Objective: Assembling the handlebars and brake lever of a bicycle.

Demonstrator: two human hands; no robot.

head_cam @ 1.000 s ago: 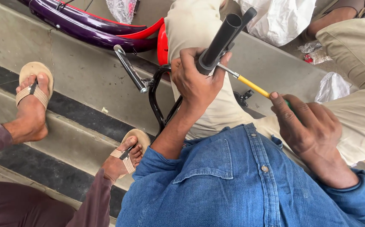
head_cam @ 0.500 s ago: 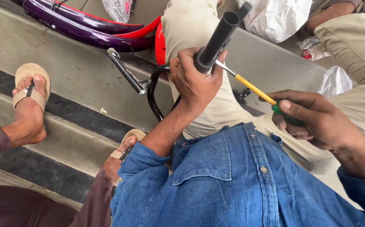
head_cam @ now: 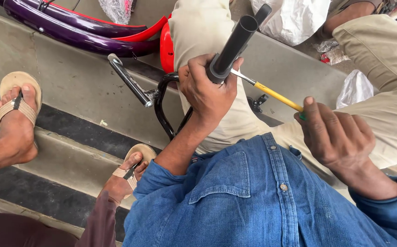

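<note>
Right hand slid up the yellow-shafted screwdriver, fist closed on its green handle, tip now poking the black handlebar grip that the left hand clamps tight, so he's prying it.

The tube is dark grey, near black. The screwdriver has a silver shaft, a yellow middle and a green handle end. The shirt is mid-blue denim with pale stitching and metal buttons. The trousers are beige. The mudguard is glossy purple with red edging beside it. The sandals are tan. The steps run grey with black bands.
</note>
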